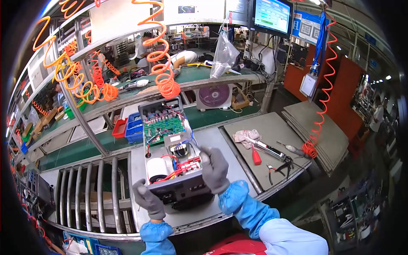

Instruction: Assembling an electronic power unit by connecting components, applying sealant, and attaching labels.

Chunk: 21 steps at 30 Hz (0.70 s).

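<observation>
An open electrical unit [180,186] stands on a light grey board, its dark panel facing me. Its insides are exposed: a green circuit board [165,128], a transformer [180,148], a white cylinder [157,169] and red wires [177,171]. My left hand [148,199], in a grey glove, is closed at the left end of the near panel. At the unit's right side my right hand [213,171], gloved alike, has its fingers wrapped over the edge; its fingertips are partly hidden.
Metal rollers [100,193] lie to the left. On the right board are a red-handled screwdriver [256,156], a power screwdriver [272,150], pliers [270,173] and a pink cloth [245,137]. Blue bins [134,127] and a fan [213,97] stand behind. Orange coiled hoses [168,87] hang overhead.
</observation>
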Each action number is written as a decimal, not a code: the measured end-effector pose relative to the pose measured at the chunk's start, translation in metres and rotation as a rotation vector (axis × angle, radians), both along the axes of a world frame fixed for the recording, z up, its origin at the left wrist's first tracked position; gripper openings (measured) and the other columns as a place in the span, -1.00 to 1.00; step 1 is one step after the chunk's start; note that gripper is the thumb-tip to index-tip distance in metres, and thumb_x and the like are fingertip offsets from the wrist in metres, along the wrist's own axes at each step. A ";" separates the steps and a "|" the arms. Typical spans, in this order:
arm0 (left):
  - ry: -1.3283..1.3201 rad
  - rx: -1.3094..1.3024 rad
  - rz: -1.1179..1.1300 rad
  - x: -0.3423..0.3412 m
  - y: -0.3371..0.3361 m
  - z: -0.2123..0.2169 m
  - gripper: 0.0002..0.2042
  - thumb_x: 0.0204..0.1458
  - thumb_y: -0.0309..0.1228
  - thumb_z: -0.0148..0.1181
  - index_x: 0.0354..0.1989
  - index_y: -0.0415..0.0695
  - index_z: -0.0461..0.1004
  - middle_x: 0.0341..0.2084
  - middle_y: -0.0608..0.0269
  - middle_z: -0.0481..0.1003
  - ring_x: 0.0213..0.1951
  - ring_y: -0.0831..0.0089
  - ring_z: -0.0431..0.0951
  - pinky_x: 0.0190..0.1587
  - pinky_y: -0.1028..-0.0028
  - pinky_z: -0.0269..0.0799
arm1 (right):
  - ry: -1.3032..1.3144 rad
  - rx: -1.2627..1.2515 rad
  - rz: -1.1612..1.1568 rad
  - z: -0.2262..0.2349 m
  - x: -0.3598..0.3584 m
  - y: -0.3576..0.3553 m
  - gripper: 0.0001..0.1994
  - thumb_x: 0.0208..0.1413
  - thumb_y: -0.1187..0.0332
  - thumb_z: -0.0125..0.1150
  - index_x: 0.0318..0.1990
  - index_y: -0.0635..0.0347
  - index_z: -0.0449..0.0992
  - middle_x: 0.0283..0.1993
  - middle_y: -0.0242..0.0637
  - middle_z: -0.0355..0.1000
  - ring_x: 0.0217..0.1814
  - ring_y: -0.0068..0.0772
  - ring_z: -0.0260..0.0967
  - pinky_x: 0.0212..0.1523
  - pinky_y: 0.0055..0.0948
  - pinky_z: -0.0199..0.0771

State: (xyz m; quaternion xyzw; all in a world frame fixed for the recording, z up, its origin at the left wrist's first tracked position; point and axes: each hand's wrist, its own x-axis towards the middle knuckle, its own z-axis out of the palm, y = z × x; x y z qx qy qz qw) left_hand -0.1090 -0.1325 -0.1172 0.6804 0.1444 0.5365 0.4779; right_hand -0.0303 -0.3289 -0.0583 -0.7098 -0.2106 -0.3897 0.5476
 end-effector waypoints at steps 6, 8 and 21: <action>-0.022 0.010 -0.062 -0.008 -0.014 0.009 -0.61 0.29 -0.19 -0.17 -0.29 -0.30 0.44 -0.38 0.12 0.47 -0.30 0.33 0.43 -0.14 0.35 0.35 | -0.071 -0.059 -0.049 -0.007 0.007 -0.010 -0.83 0.17 0.50 0.13 -0.11 0.33 0.50 -0.27 -0.05 0.49 -0.23 -0.12 0.51 -0.19 -0.30 0.49; 0.029 -0.038 -0.092 -0.015 -0.019 0.011 -0.62 0.28 -0.20 -0.16 -0.29 -0.30 0.45 -0.39 0.12 0.48 -0.31 0.34 0.42 -0.16 0.37 0.35 | -0.043 -0.078 -0.038 -0.012 0.004 -0.014 -0.83 0.17 0.50 0.13 -0.11 0.32 0.50 -0.27 -0.05 0.49 -0.23 -0.12 0.51 -0.19 -0.30 0.49; 0.320 0.908 -0.213 -0.033 -0.051 0.069 -0.69 0.07 -0.39 0.15 0.01 -0.10 0.50 -0.07 0.11 0.51 0.04 0.11 0.46 0.19 0.14 0.23 | 0.400 0.196 0.644 0.015 -0.010 -0.093 -0.76 0.19 0.52 0.11 0.01 0.35 0.47 -0.23 -0.33 0.47 -0.27 -0.62 0.35 -0.22 -0.60 0.39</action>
